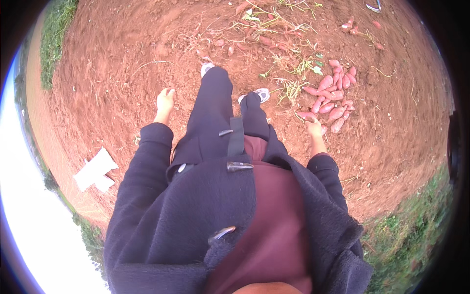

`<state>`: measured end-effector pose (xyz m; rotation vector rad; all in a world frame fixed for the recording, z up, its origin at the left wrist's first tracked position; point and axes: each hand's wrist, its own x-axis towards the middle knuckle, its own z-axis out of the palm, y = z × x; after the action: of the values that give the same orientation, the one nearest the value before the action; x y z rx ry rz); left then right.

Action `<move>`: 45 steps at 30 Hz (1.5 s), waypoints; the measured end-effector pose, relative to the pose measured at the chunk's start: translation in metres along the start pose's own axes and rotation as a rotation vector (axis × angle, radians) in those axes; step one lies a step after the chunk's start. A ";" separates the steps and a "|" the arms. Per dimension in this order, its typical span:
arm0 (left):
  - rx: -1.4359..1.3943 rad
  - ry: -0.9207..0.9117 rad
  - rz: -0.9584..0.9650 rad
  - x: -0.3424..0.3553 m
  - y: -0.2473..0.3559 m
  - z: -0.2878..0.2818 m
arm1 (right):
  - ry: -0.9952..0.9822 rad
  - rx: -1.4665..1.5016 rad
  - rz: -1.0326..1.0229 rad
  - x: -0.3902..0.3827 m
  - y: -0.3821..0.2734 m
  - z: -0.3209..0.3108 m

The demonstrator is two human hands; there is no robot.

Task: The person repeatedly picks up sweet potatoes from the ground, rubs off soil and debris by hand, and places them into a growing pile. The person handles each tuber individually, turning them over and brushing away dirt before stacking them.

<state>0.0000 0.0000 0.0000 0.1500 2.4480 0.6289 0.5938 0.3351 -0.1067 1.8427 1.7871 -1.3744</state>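
My left hand (165,100) hangs beside my dark-trousered leg (208,103), over red soil, with its fingers loosely bent and apart, holding nothing. My right hand (313,126) is at the lower edge of a pile of pink sweet potatoes (325,83). A long sweet potato (304,115) overlaps its fingertips; I cannot tell if the fingers grip it or are only in front of it. Pale uprooted vines (289,90) lie left of the pile.
More scattered sweet potatoes (267,41) and vines lie at the top, with a small curved object (374,7) at top right. Flat white sacks or sheets (95,169) lie at the left. Green plants (401,235) border the soil at lower right and upper left.
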 end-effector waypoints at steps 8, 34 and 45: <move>-0.042 -0.023 -0.011 0.023 0.048 0.083 | -0.161 0.177 0.120 0.014 -0.091 0.018; -0.940 -0.380 -0.590 0.135 -0.011 0.204 | -0.222 -0.357 -0.461 0.298 -0.394 0.591; -0.963 -0.401 -0.649 0.155 -0.028 0.168 | -0.415 -0.316 -0.254 0.330 -0.404 0.640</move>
<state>-0.0276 0.0818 -0.2139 -0.7818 1.4582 1.2211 -0.1072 0.1873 -0.5159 1.1088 1.9171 -1.3376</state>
